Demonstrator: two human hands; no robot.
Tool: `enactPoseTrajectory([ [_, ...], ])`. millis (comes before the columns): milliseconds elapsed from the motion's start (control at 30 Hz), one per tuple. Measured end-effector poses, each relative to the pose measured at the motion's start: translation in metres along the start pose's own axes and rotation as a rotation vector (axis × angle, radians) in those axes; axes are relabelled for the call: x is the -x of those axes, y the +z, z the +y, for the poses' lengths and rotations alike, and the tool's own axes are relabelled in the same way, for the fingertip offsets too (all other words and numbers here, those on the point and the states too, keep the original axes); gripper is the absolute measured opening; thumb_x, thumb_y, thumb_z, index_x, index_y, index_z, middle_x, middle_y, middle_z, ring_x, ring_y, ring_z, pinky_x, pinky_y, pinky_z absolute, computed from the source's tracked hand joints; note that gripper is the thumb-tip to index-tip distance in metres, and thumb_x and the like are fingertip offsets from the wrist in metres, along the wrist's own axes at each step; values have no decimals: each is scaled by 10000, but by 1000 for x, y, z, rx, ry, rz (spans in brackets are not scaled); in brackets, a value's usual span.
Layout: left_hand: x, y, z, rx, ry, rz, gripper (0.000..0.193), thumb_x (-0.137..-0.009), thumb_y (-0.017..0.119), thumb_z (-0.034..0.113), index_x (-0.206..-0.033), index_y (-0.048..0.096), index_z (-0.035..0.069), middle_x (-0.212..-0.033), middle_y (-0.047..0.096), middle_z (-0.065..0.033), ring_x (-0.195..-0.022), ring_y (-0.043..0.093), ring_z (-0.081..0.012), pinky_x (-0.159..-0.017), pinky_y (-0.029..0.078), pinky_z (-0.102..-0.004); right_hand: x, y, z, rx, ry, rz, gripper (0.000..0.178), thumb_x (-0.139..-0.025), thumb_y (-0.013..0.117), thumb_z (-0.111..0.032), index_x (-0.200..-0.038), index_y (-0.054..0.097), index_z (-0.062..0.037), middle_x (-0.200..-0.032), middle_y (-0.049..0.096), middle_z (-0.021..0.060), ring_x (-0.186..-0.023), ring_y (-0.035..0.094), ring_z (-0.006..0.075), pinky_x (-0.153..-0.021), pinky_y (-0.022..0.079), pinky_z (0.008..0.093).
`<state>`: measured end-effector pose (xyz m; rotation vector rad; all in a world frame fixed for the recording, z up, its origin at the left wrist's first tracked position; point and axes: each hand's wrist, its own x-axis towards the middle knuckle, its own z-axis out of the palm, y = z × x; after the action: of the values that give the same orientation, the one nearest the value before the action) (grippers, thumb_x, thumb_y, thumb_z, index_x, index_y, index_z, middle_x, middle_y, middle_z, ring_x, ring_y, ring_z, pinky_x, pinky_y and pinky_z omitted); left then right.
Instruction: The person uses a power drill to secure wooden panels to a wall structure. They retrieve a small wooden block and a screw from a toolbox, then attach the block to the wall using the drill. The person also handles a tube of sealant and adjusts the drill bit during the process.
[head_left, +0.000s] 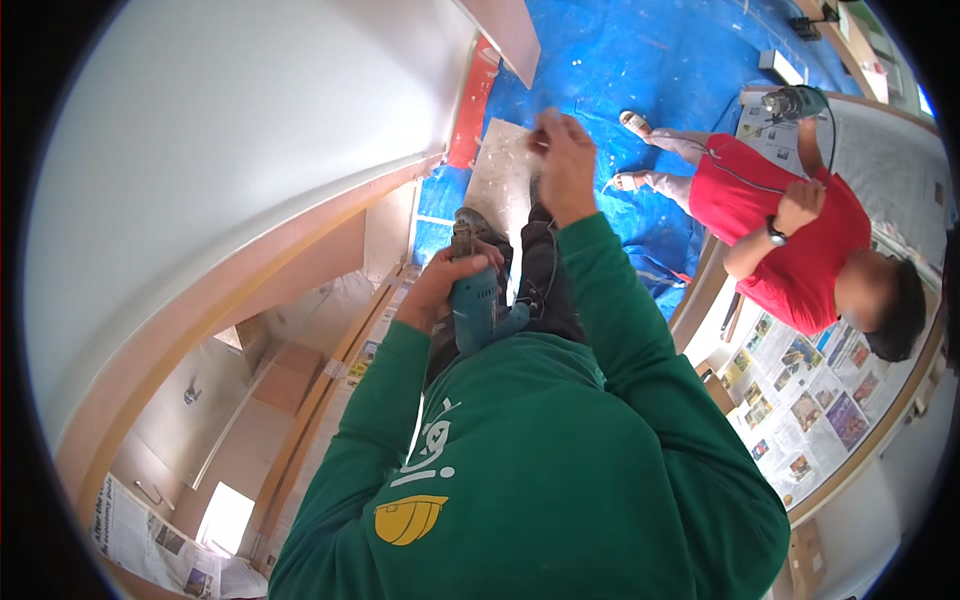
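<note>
In front of my waist my left hand (440, 285) is wrapped round a teal power drill (476, 308). Its metal front end points away from me, toward the floor, and its handle lies against my lower body. My right hand (567, 165) is raised ahead of me, off to the right of the drill. Its fingers are curled in and slightly blurred; whatever they hold, if anything, is too small to make out. Below that hand a pale board (495, 165) lies near my feet.
To the right a co-worker in a red shirt (790, 235) holds a corded drill (795, 103). Blue sheeting (610, 60) covers the floor. A white wall panel (270, 110) and wooden frame (250, 240) stand close on my left. A newspaper-covered surface (800, 400) lies beside the co-worker.
</note>
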<state>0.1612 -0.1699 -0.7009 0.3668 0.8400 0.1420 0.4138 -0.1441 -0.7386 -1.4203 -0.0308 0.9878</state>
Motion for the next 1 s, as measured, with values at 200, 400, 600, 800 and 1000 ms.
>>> enactPoseTrajectory([
  [200,-6,-38,-43,-33,60,286,464,-889,830,80,-1279,582,34,-1105,731,-181,-968,770,-309,-861,660,-478,36,-180,93,931,35,-199,311,-1078,631,-262,-926,675,6,-726,702,86,-664,682,183,-635,531,353],
  [400,-88,-95,-37,90,121,410,405,-920,826,119,-1245,621,-11,-1043,738,-182,-953,783,-315,-823,667,-458,112,-232,140,971,483,-84,303,-1088,632,-281,-931,636,-23,-713,698,82,-602,695,228,-598,532,399],
  [600,-210,-163,-52,342,128,481,329,-1006,773,140,-1281,662,-2,-1088,742,-140,-972,757,-291,-862,645,-455,87,-221,220,1244,211,-288,183,-1078,649,-243,-1020,678,-71,-771,724,127,-728,735,360,-657,542,457],
  [800,-367,-286,-148,663,125,428,347,-1048,721,172,-1351,622,36,-1139,740,-103,-1064,732,-263,-976,600,-501,61,-208,263,1377,226,-289,212,-1064,642,-296,-996,691,-102,-827,741,155,-777,726,410,-681,546,524],
  [1000,-522,-357,-215,633,132,430,379,-1090,676,253,-1405,607,54,-1304,701,-121,-1231,666,-297,-1133,484,-571,81,-237,288,1473,152,-275,175,-1012,742,-261,-985,703,-93,-742,716,159,-668,729,378,-604,548,483],
])
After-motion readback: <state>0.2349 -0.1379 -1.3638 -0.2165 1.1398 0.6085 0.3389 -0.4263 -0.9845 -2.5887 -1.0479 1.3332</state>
